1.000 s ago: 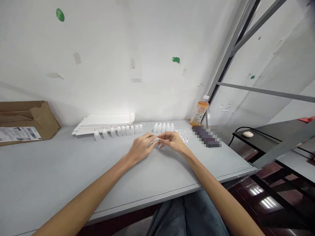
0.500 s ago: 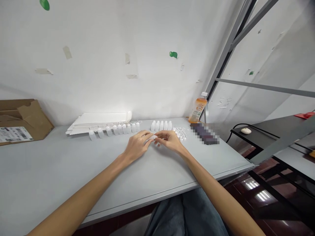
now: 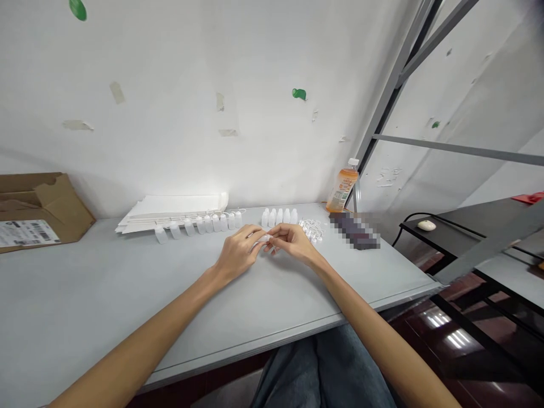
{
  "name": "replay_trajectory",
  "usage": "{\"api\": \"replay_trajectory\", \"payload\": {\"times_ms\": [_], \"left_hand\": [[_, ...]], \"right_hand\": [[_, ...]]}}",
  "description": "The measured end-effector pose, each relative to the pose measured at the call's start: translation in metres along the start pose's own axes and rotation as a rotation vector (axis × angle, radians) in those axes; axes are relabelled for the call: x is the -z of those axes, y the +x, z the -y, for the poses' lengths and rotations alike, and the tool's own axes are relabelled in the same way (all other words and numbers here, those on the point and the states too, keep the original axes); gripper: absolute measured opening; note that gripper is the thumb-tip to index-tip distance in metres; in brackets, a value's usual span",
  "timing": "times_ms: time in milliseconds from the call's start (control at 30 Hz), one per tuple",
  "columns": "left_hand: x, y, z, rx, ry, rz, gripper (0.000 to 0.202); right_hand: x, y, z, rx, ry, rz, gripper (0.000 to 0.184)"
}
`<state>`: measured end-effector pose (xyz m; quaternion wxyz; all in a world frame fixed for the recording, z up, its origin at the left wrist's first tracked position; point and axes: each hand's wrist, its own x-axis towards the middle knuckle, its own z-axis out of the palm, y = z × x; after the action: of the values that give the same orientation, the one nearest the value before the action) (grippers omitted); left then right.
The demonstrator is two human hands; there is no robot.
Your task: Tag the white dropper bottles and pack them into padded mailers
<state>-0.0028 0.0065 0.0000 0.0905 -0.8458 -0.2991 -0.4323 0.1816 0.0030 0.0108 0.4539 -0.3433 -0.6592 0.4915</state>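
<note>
Apparently, the left hand [image 3: 238, 250] and right hand [image 3: 294, 241] pinch a small white piece [image 3: 265, 238]. It's likely light, smooth plastic; grip its ends.

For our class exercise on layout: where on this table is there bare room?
Bare: the table between the cardboard box and left forearm, and between both forearms. Crowded: the back, with white sheets and small bottles; beside the right hand, white pieces.
</note>
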Motion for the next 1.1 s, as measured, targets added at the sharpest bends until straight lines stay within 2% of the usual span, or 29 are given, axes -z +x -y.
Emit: {"api": "replay_trajectory", "payload": {"times_ms": [333, 500, 567, 667, 767, 833, 933, 1100], "left_hand": [[-0.001, -0.002, -0.001, -0.001, -0.056, 0.027, 0.017], [-0.006, 0.0, 0.0, 0.272, -0.307, 0.083, 0.023], [-0.007, 0.001, 0.0, 0.371, -0.377, 0.098, 0.031], [-0.005, 0.002, 0.0, 0.491, -0.444, 0.147, 0.037], [-0.002, 0.003, -0.001, 0.593, -0.492, 0.222, 0.038], [0.0, 0.004, -0.002, 0.622, -0.454, 0.265, 0.038], [0.0, 0.005, -0.002, 0.608, -0.375, 0.282, 0.035], [-0.002, 0.006, -0.003, 0.611, -0.341, 0.295, 0.031]], "right_hand": [[0.002, -0.001, 0.003, -0.036, -0.003, 0.027, 0.033], [0.005, 0.001, 0.001, -0.053, -0.041, 0.03, 0.037], [0.01, 0.003, 0.001, -0.041, -0.089, -0.036, 0.038], [0.027, 0.005, 0.001, 0.069, -0.314, -0.307, 0.033], [0.057, 0.002, 0.002, 0.203, -0.52, -0.593, 0.027], [0.077, -0.005, 0.001, 0.234, -0.67, -0.726, 0.026], [0.097, -0.018, -0.002, 0.198, -0.914, -0.763, 0.023], [0.093, -0.032, -0.005, 0.03, -1.17, -0.592, 0.019]]}}
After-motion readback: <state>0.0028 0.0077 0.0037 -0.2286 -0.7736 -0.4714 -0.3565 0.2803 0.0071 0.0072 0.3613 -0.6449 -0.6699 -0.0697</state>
